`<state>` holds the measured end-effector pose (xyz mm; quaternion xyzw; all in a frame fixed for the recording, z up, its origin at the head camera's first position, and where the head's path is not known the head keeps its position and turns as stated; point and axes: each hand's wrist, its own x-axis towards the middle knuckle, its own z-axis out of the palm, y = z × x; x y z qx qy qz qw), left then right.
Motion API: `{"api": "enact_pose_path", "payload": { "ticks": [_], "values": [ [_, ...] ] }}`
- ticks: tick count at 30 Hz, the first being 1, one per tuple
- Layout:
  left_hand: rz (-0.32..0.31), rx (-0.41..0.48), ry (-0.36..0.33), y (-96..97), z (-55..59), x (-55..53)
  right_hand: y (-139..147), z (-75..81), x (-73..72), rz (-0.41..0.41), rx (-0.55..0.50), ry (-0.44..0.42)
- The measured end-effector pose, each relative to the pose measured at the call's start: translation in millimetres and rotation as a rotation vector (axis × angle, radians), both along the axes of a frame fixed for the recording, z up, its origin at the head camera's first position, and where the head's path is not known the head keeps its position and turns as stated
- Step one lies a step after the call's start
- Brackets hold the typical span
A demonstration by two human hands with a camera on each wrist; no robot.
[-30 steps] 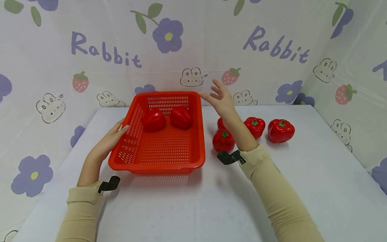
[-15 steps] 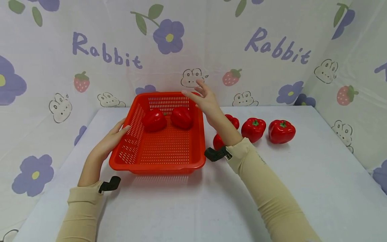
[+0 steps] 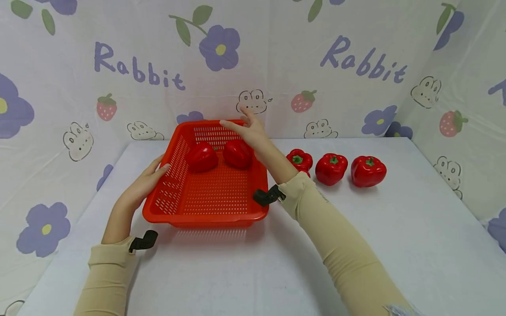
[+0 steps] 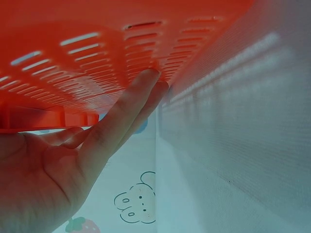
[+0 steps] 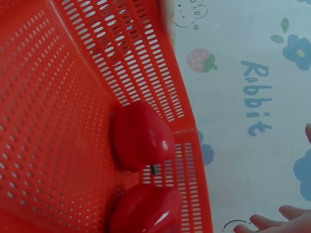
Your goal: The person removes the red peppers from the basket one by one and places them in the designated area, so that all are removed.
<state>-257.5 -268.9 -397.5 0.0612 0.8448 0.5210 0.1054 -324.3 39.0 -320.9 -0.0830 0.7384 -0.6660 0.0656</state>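
Observation:
A red perforated plastic basket (image 3: 215,193) stands on the table with two red bell peppers (image 3: 202,156) lying in its far half. My left hand (image 3: 136,191) holds its left side: the thumb lies on the rim, and in the left wrist view long straight fingers (image 4: 121,114) rest against the slotted outer wall. My right hand (image 3: 257,138) hovers over the basket's far right corner, fingers spread and holding nothing. The right wrist view looks into the basket, showing both peppers (image 5: 141,138) near the far wall; some of the right fingers (image 5: 286,227) appear at its lower right.
Right of the basket, several more red bell peppers (image 3: 331,169) stand on the white table (image 3: 395,228). One is mostly hidden behind the right forearm. A white cloth (image 3: 276,52) printed with flowers, rabbits and strawberries hangs behind and at the sides.
My right hand has moved left, from beside the basket's far right corner to above its far rim. The left hand, the basket and the peppers stay where they were.

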Motion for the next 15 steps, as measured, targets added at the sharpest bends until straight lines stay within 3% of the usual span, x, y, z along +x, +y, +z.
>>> {"api": "enact_pose_path", "payload": {
  "ticks": [7, 15],
  "values": [
    [0.006, 0.001, -0.004, 0.5, 1.5, 2.1, -11.0, -9.2, -10.1, -0.001, -0.015, -0.076],
    [0.003, -0.006, -0.003, 1.2, 3.1, 3.8, -18.6, -19.7, -16.3, -0.02, 0.104, -0.105]
  ]
}}
